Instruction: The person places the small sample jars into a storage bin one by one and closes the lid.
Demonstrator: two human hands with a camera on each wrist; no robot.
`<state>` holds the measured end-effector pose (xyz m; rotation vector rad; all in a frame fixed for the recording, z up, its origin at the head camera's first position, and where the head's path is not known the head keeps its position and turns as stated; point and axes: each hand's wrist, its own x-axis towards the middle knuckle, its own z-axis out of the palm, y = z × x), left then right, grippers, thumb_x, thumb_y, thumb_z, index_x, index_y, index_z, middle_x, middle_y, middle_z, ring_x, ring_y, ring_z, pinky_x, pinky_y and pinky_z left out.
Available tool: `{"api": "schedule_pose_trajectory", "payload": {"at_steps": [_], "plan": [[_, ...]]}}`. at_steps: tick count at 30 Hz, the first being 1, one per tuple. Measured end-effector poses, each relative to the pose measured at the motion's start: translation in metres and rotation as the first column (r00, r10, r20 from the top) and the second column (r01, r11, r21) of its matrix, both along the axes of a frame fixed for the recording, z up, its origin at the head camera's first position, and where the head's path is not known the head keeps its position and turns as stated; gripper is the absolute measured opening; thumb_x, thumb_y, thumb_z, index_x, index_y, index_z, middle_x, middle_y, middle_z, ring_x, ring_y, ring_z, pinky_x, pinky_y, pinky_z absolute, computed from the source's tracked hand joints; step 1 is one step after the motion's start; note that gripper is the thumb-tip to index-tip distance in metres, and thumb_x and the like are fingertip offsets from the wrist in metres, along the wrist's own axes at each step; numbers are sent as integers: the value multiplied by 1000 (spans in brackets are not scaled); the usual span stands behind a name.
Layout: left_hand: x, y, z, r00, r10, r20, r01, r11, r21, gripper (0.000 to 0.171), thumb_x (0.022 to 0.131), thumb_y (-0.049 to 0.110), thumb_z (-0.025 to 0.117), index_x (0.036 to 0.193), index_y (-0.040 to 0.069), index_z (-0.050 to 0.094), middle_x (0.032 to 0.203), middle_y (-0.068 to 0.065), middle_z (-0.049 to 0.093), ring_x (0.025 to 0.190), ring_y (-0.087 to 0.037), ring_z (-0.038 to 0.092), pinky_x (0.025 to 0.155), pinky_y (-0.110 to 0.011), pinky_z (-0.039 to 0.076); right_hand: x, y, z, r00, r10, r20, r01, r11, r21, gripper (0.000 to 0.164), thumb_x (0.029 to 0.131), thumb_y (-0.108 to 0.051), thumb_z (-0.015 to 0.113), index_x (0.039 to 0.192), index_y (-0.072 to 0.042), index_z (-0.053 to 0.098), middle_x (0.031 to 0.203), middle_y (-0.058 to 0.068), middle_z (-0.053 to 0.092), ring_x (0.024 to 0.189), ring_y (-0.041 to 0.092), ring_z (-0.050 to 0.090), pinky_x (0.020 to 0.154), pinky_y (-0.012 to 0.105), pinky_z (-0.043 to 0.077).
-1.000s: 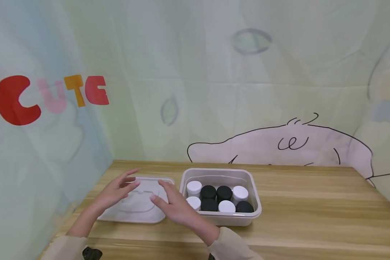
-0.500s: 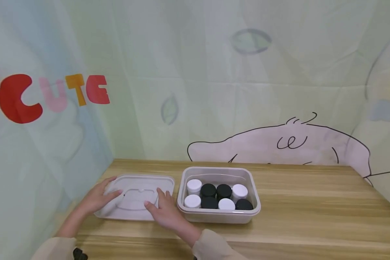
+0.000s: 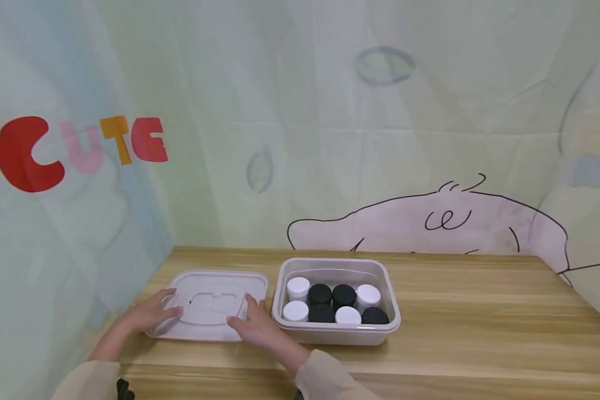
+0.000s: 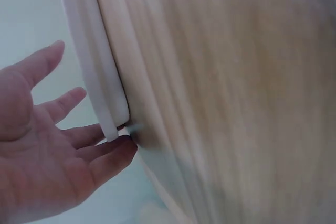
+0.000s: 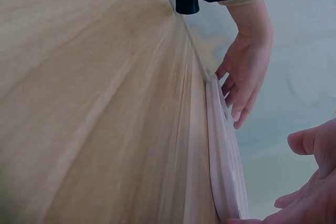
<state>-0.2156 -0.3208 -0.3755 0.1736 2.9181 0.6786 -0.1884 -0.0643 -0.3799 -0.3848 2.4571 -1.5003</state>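
Note:
A pale rectangular plastic lid [image 3: 205,329] lies on the table at the left. My left hand [image 3: 147,315] is at its left edge, thumb above the surface. In the left wrist view, the lower fingers of that hand [image 4: 58,166] reach the corner of the lid [image 4: 97,66], while the other fingers stay spread. At the lid's right side is my right hand [image 3: 260,329], thumb extended over it. The right wrist view shows the right hand [image 5: 315,187] with fingertips right at the near end of the lid [image 5: 223,150], thumb raised clear.
Right of the lid stands a pale rectangular tub [image 3: 335,336]. Several small round jars with white caps [image 3: 298,286] and black caps [image 3: 344,294] sit in it. The wooden table [image 3: 480,322] meets printed cloth walls [image 3: 330,166] at the back and left.
Both hands have come down from above the lid to its two sides, the left hand moving left and lower. During the last half second they have shifted only slightly. The tub stays put.

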Motion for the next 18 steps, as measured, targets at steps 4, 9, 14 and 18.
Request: {"api": "schedule_pose_trajectory", "payload": {"at_steps": [4, 9, 14, 18], "plan": [[1, -2, 0, 999, 38, -17, -38, 999, -1, 48, 90, 17, 48, 121, -19, 40, 122, -43, 37, 112, -57, 35, 89, -58, 34, 2, 3, 1, 998, 57, -41, -54, 997, 58, 64, 88, -30, 55, 137, 4, 32, 136, 29, 35, 132, 42, 18, 105, 51, 19], [3, -14, 4, 996, 87, -25, -87, 996, 7, 42, 80, 1, 41, 118, -16, 47, 120, -40, 41, 101, -50, 46, 77, -50, 43, 7, 7, 10, 982, 157, -102, -139, 977, 163, 60, 88, -31, 55, 135, 2, 38, 135, 21, 43, 130, 37, 28, 104, 45, 25], [6, -30, 10, 993, 112, 47, -117, 986, 115, 48, 76, -4, 39, 122, -15, 45, 117, -38, 42, 71, -23, 48, 52, -32, 41, 13, 10, 21, 968, 209, -141, -179, 963, 200, 58, 88, -31, 55, 134, 1, 40, 133, 17, 47, 128, 29, 36, 103, 35, 30], [13, -41, 15, 994, 89, 67, -101, 976, 193, 50, 75, -4, 43, 124, -16, 42, 115, -36, 44, 72, -20, 47, 51, -28, 39, 14, 16, 29, 964, 187, -187, -158, 974, 161, 55, 87, -28, 57, 132, 0, 43, 120, 15, 57, 111, 21, 53, 94, 30, 40]]}}
